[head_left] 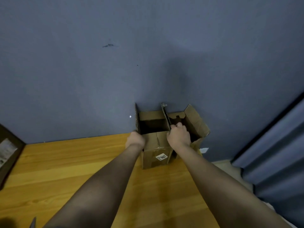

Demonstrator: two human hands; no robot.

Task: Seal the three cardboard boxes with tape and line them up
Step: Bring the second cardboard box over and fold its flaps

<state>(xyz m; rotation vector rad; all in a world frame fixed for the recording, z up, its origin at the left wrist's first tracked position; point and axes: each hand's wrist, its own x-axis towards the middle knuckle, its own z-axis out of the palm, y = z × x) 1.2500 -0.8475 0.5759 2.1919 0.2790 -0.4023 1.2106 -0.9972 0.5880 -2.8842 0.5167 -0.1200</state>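
Hands: 2, boxes: 2.

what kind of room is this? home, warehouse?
Probably a room in a home, not a warehouse: wood-look floor, a plain blue-grey painted wall, and a curtain at right. An open cardboard box stands on the floor against the wall, both hands on it.

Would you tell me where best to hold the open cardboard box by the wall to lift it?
Probably by the two upright side flaps: the left hand from the left, the right hand on the middle flap. The cardboard box stands upright with its top open, so those edges are exposed.
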